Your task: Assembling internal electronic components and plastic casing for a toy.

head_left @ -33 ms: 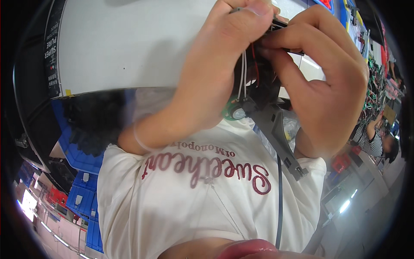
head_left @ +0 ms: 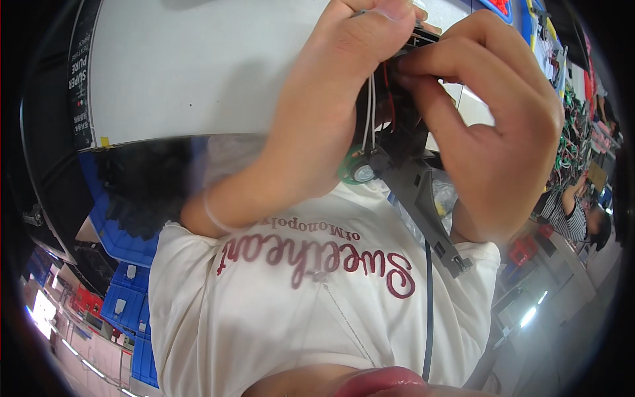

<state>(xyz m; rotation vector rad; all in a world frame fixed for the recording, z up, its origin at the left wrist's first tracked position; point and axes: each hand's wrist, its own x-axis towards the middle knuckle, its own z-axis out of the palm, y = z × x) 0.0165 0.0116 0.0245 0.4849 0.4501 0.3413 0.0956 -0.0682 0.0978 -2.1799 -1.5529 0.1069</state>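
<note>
A black plastic assembly [head_left: 423,41] with wires is held up between my two hands near the top of the view. My left hand [head_left: 334,86] is closed round its left side, thumb on top. My right hand [head_left: 509,99] pinches at its right side, thumb and forefinger together; what lies between those fingertips is hidden. White wires [head_left: 370,112] and a red wire [head_left: 389,89] run down from it. Below hangs a small green round part [head_left: 360,171] with a pale centre. A long dark grey plastic strip [head_left: 430,221] slants down in front of my shirt.
A white work surface [head_left: 178,73] lies beyond my hands, with a black printed edge [head_left: 81,79] on its left. Blue bins [head_left: 126,298] stand at left, one holding black parts [head_left: 145,185]. Bundled wires [head_left: 575,139] and a person in a striped top [head_left: 565,215] are at right.
The black assembly has tilted slightly, and more of its upper edge shows between my hands. My left hand has shifted a little to the left. My right hand stays nearly in place.
</note>
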